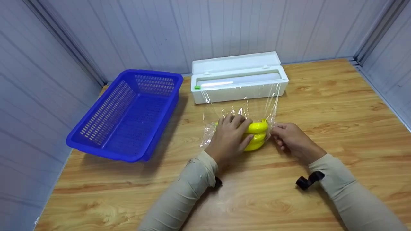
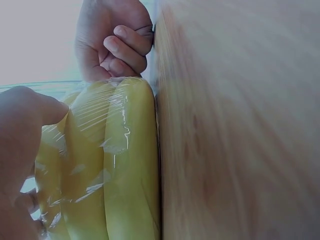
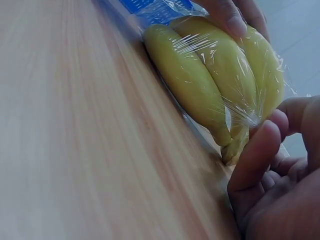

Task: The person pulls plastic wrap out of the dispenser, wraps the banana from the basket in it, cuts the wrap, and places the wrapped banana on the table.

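A bunch of yellow bananas lies on the wooden table, with clear cling film wrapped over it. The film runs from the bananas back to a long white dispenser box, whose lid stands raised. My left hand grips the bunch from above through the film, its thumb on the near side. At the stem end, my right hand pinches gathered film between thumb and forefinger, clear in the right wrist view beside the stem. Loose crinkled film sticks out left of the left hand.
A blue slotted plastic basket stands on the left of the table. A small green piece sits at the left end of the box's front edge. Pale panel walls rise behind and at both sides.
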The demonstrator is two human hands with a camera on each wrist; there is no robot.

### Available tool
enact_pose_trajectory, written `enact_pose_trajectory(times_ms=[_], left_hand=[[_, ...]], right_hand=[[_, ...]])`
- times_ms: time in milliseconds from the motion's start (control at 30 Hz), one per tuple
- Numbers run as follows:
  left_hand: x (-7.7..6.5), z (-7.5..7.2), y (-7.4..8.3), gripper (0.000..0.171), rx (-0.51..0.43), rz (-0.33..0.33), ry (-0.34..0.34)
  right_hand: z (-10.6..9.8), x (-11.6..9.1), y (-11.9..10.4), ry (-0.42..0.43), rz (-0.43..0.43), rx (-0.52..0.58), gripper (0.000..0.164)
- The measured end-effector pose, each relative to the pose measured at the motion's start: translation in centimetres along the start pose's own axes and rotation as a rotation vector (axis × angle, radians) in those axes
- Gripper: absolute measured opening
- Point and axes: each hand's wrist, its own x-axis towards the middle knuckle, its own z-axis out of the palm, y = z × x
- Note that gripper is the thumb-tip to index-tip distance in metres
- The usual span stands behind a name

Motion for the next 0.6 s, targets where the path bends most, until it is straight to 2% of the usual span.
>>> enact_pose_trajectory(times_ms=[200,400,600], left_hand=[[-0.03,-0.1,-0.09,0.04,-0.008,-0.011,-0.012],[-0.02,-0.05,-0.13,0.039,-0.006,-0.003,0.0],[0.11,-0.12,-0.08,0.04,0.009,0.004,-0.009]], right_hand=[[0.25,-0.02,-0.13,0.008,-0.033,0.02,0.016],[0.46,-0.17,-0.19,0.013,-0.127,-0.074,0.023],[0.41,-0.18,-0.1,0.021,-0.132,-0.049,0.024]])
